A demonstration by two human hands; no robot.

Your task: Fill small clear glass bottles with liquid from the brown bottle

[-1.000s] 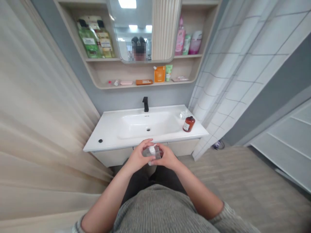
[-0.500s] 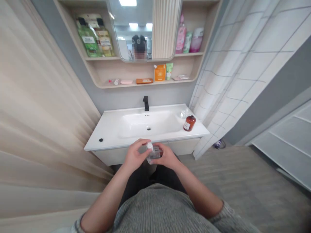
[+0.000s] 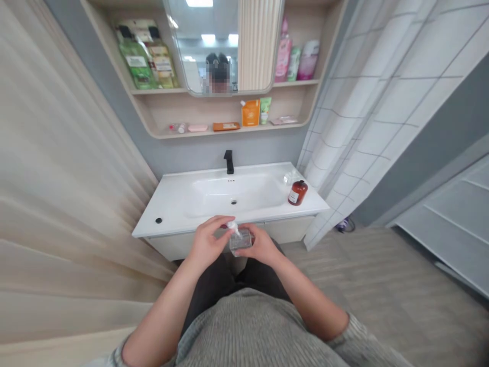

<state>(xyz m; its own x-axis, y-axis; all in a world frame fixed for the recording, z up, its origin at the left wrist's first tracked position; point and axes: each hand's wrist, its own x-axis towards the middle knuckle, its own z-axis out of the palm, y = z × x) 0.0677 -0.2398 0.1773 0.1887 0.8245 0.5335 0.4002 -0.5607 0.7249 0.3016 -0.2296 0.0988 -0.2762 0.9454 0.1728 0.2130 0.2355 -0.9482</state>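
A clear square-sided bottle [image 3: 240,243] is held in front of my body, just before the counter's front edge. My right hand [image 3: 263,245] wraps its right side, with the thumb across the near face. The fingers and thumb of my left hand [image 3: 208,239] pinch a white pump head [image 3: 231,225] at the bottle's upper left. It leans to the left, and a narrow pale part runs from it toward the bottle's mouth. Whether the pump is still seated in the mouth, I cannot tell.
A brown bottle [image 3: 297,193] with a black cap stands on the right of the white sink counter [image 3: 168,196], by a small clear item [image 3: 287,178]. A black faucet [image 3: 228,161] rises behind the basin. Above, a shelf cabinet [image 3: 158,109] holds toiletries. Curtains [image 3: 95,168] hang on both sides.
My left hand has shifted slightly left and up with the pump head, which now leans away from the bottle. More of the bottle's top shows; my right hand stays nearly in place.
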